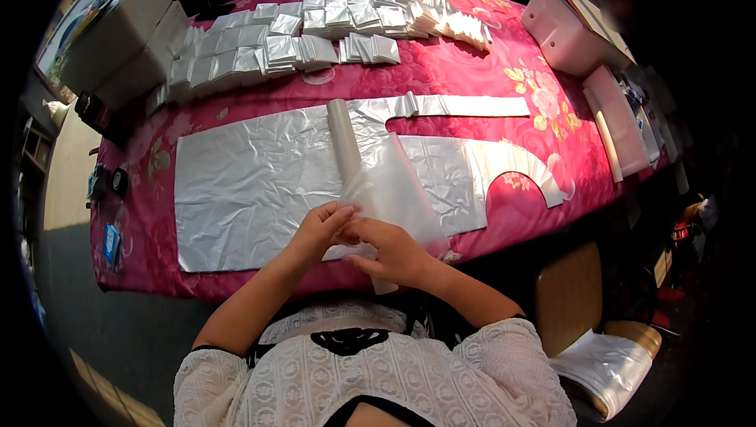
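A silvery-white stack of flat plastic aprons (244, 183) lies across the table, its neck and strap ends pointing right. On top of it rests a translucent plastic sheet (402, 199), with a narrow folded or rolled greyish strip (344, 140) standing out along its left side. Near the table's front edge, my left hand (321, 229) pinches the near part of the sheet between thumb and fingers. My right hand (387, 250) is beside it, fingertips meeting the left ones on the plastic, its thumb held below. The exact grip between the fingertips is partly hidden.
Several piles of small folded plastic packets (315, 33) line the far side of the pink floral tablecloth (504, 57). White foam boxes stand at the far left (126, 33) and far right (571, 29). A wooden chair (571, 285) with folded plastic (606, 368) stands at lower right.
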Demonstrator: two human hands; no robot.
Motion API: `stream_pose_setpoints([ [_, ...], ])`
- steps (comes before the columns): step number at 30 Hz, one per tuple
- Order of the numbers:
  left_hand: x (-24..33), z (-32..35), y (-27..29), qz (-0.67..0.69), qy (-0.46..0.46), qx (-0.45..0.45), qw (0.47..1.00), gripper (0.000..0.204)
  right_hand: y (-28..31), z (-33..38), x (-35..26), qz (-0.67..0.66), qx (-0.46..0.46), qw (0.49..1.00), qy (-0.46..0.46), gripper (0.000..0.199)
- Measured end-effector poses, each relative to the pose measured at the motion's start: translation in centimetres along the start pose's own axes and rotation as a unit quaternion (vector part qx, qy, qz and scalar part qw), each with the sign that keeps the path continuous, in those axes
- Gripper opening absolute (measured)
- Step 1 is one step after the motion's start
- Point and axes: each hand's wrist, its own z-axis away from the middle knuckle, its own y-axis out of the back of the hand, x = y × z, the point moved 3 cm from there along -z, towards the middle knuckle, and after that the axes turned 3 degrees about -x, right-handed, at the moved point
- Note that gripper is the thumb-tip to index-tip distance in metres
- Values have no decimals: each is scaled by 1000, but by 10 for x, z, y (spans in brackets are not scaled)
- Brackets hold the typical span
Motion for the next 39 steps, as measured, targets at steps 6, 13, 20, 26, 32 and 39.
stream_pose_setpoints([
  [6, 48, 68, 133, -178, 83, 155, 968, 16, -15, 31, -24, 242, 77, 963, -92, 31],
  [13, 76, 87, 171, -336, 116, 183, 916, 18, -31, 68, 19, 205, -33, 907, -366, 48],
  [20, 94, 65, 188, -376, 139, 157, 903, 17, -19, 93, 28, 86, 42, 896, -433, 41],
  [26, 107, 58, 196, -563, 41, 212, 797, 20, -15, 105, 25, 84, 41, 904, -417, 39],
  [32, 68, 21, 55, -642, -314, 181, 675, 33, -16, 113, 22, 61, 8, 890, -451, 38],
  [39, -26, -50, -13, -693, -277, 70, 662, 61, -7, 110, 16, -2, -61, 894, -444, 47],
])
